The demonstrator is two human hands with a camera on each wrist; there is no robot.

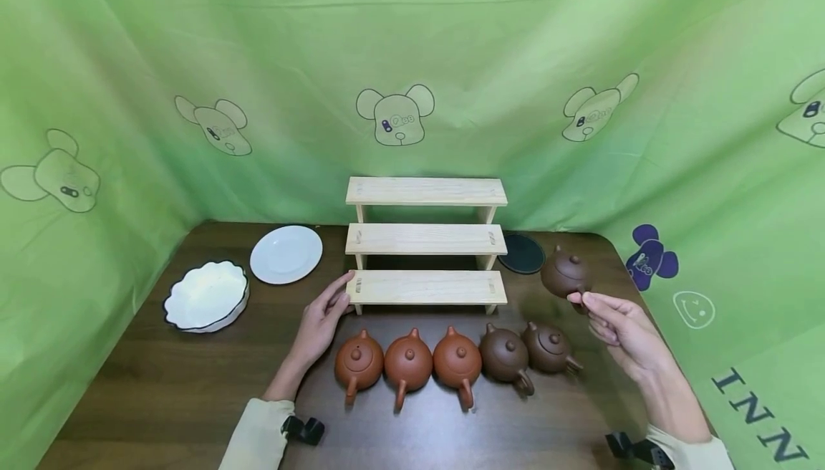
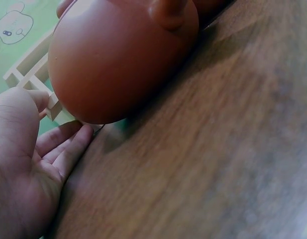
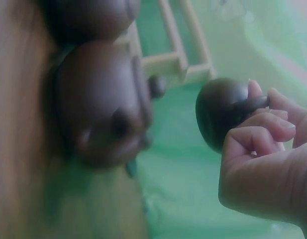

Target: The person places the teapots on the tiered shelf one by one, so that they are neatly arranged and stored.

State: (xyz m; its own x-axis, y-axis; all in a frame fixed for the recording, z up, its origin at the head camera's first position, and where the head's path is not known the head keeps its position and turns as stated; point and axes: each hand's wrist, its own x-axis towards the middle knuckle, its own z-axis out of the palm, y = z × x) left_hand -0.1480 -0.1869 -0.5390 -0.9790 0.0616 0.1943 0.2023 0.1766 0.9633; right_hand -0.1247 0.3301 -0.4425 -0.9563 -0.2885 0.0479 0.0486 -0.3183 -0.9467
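Observation:
My right hand [image 1: 621,330] pinches the handle of a dark brown teapot [image 1: 565,274], holding it raised over the right side of the table; the right wrist view shows the same teapot [image 3: 218,112] with thumb and fingers at its handle. My left hand [image 1: 320,322] touches the left end of the lowest step of a three-tier wooden stand [image 1: 425,287], its fingers fairly straight. In front of the stand is a row of three reddish-brown teapots [image 1: 409,364] and two dark brown teapots [image 1: 504,354], handles toward me. A reddish teapot [image 2: 123,55] looms close in the left wrist view.
A white scalloped bowl [image 1: 208,296] with a dark rim sits at the left. Behind it lies a white plate [image 1: 286,255]. A dark round dish [image 1: 523,253] lies right of the stand. Green printed curtain [image 1: 399,40] surrounds the wooden table [image 1: 148,391].

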